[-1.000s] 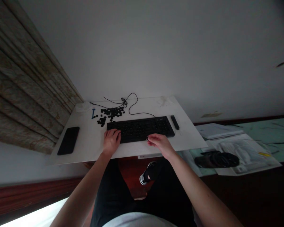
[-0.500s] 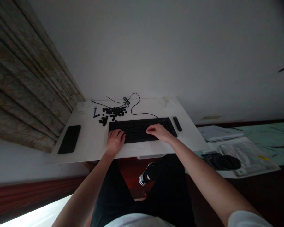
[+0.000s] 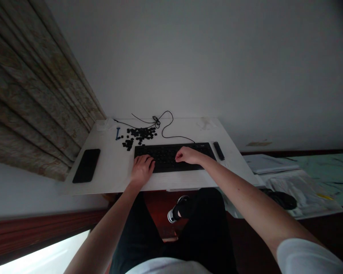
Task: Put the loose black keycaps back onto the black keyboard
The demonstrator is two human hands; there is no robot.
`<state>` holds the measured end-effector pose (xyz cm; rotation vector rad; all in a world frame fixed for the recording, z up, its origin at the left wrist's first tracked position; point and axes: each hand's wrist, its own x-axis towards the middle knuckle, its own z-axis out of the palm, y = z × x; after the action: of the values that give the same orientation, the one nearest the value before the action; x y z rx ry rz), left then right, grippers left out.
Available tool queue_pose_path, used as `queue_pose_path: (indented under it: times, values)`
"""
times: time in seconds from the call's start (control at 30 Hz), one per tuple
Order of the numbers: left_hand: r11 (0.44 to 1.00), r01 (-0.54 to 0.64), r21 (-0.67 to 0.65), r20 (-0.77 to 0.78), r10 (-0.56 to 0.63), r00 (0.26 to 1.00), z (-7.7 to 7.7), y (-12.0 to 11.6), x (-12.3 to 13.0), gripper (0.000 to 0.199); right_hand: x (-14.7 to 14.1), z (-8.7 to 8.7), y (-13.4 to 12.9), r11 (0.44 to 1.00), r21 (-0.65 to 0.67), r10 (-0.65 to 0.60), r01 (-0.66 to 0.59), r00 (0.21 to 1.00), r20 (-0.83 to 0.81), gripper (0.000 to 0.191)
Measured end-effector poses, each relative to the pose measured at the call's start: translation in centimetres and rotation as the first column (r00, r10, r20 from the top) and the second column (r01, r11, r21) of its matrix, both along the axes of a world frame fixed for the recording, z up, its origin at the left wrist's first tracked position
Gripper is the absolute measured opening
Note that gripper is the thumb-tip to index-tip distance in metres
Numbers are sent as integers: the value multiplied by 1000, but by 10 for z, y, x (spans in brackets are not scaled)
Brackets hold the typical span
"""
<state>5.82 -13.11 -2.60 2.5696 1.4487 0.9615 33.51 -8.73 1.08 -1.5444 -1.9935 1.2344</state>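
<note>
Keyboard [image 3: 165, 152] sits on the white counter [image 3: 111, 167]; left hand [image 3: 143, 170] and right hand [image 3: 189, 155] rest on its keys, fingers [image 3: 149, 161] lightly curled, gripping nothing visible; loose black keycaps [image 3: 140, 133] lie just beyond.

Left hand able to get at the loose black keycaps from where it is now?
Probably yes. The left hand rests on the left end of the keyboard, and the loose black keycaps lie just past that end on the white desk. Only the keyboard's edge lies between them, and it looks easy to pass over.

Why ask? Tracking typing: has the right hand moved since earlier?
Yes: the right hand has slid forward from the front edge of the black keyboard onto its keys.
</note>
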Motion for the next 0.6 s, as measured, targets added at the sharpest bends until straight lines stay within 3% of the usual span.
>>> queue_pose_path:
  times: [0.13, 0.4, 0.6]
  values:
    - [1000, 1, -1, -31, -1, 1000, 1, 0, 0, 20, 1, 2, 1, 1000, -13, 21, -21, 999, 34, 1]
    - [1000, -16, -5, -52, 16, 999, 0, 0, 0, 22, -7, 10, 0, 996, -55, 83, -71, 962, 259, 9]
    - [1000, -11, -25, -47, 10, 999, 1, 0, -1, 22, -8, 8, -6, 998, -60, 17, -5, 980, 200, 9]
